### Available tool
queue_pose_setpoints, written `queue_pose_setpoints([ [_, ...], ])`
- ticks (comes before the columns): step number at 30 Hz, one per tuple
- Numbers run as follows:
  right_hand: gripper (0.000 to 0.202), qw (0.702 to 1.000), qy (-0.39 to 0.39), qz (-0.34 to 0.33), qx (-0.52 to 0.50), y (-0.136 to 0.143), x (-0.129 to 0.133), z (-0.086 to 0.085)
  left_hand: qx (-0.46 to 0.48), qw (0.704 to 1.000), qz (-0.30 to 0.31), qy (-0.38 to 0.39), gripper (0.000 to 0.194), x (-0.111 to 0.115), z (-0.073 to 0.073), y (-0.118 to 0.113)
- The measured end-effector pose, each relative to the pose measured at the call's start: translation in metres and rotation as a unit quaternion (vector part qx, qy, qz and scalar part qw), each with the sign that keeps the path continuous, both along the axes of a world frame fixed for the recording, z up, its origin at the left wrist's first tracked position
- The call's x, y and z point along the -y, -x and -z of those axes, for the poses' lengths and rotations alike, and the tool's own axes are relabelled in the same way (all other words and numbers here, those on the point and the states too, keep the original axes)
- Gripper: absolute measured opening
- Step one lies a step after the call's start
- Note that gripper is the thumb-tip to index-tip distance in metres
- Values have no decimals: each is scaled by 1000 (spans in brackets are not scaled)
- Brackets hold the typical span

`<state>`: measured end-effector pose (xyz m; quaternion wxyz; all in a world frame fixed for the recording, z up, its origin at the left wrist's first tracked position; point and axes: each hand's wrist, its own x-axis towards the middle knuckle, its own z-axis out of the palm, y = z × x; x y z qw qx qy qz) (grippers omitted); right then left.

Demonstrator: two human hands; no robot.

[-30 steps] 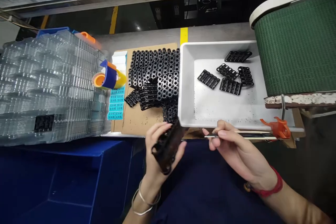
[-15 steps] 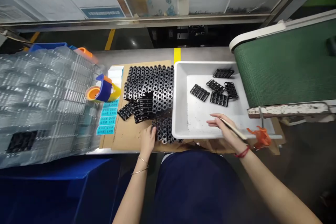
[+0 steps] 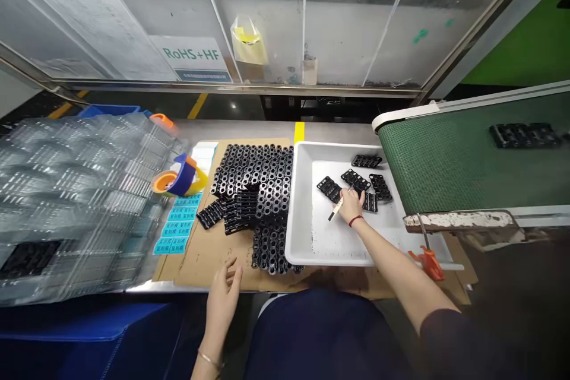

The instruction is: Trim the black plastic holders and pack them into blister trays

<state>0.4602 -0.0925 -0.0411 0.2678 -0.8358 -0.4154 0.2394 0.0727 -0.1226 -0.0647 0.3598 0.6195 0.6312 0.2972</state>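
Two bare hands are showing. Left hand [image 3: 224, 298] is hovering at the near edge of the cardboard [image 3: 208, 261], fingers loosely parted, thumb standing off. Right hand [image 3: 351, 206] is dipping into the white tray [image 3: 332, 249], grip narrow, holding a slim pale tool [image 3: 337, 209]; can't tell whether the fingertips are also gripping a part.

Tool's long axis is slanting, dark end pointing near-left. Five black parts [image 3: 328, 188] are lying in the tray, mid to far half, around the right fingers. Leftmost two are slanting far-left to near-right; rightmost is running closer to near-far; rearmost is lying left-right; one is sitting partly hidden under the hand.

More parts are packing into a block [image 3: 272, 199] on the cardboard, just left of the tray wall. Clear plastic trays [image 3: 84, 190] are stacking up further left.

Room: white floor is showing between right hand and near wall; brown card is showing between left hand and block. Orange clamp [image 3: 428, 263] is crowding the near-right corner. Green belt [image 3: 445, 160] is overhanging the tray's right side, carrying something black and blurred [image 3: 521, 135].
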Motion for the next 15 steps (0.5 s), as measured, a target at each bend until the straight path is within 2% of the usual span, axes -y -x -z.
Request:
queue_pose_setpoints([
  [4, 30, 996, -16, -28, -86, 9, 20, -18, 24, 999, 28, 0, 35, 14, -14, -8],
  [6, 32, 986, -28, -60, -155, 19, 38, -36, 29, 998, 63, 6, 37, 17, -24, -23],
  [8, 42, 969, -44, -98, -223, 32, 58, -58, 28, 994, 101, -16, 53, 19, -35, -47],
  [10, 51, 950, -54, -129, -278, 49, 80, -83, 8, 984, 130, -120, 82, 21, -45, -75],
  [12, 51, 935, -57, -148, -317, 67, 99, -107, -25, 950, 146, -275, 100, 23, -55, -103],
  [14, 51, 934, -65, -166, -310, 82, 116, -127, -28, 908, 153, -389, 91, 23, -66, -125],
  [15, 52, 937, -76, -176, -294, 86, 124, -135, -9, 896, 157, -416, 81, 23, -72, -132],
])
